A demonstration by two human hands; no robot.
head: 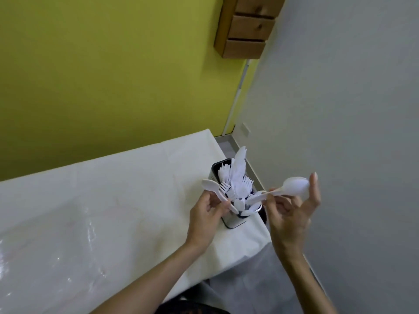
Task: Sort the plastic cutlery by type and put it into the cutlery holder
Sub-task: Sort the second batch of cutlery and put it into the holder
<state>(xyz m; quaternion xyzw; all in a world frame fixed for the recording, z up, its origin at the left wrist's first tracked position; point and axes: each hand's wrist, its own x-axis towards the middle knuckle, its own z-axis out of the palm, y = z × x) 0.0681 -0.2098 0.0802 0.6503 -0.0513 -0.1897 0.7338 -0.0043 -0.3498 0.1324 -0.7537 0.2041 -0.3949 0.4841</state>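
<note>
- Cutlery holder point(232, 223): a tall box with pale, glossy sides and a dark rim. It stands upright near the far right corner of the tabletop point(113, 200), close to the edge.
- All the cutlery I see is plain white plastic.
- Knives point(238, 166) fan upward from the far part of the holder and are the tallest pieces, leaning away from me.
- Forks point(247, 182) sit just beside the knives, tines up.
- Spoons point(239, 203) are in the near part, bowls up. The dividers are hidden, so I cannot tell the compartments apart.
- Left hand point(208, 215): thumb and fingers pinch the handle of a spoon point(209, 184) just left of the holder's rim, bowl pointing up and left.
- Fork tines point(224, 189) show right beside that spoon. I cannot tell whether the hand holds the fork or it stands in the holder.
- Right hand point(292, 214): thumb and a finger pinch the handle of a second spoon point(297, 185), held roughly level to the right of the holder, bowl away from it. It may be a nested pair; too blurred to tell. The other fingers are raised and loose.
- Tabletop has a cream cover under shiny clear plastic.
- Behind: yellow-green wall point(102, 75), grey wall point(351, 109), wooden drawers point(248, 30).
</note>
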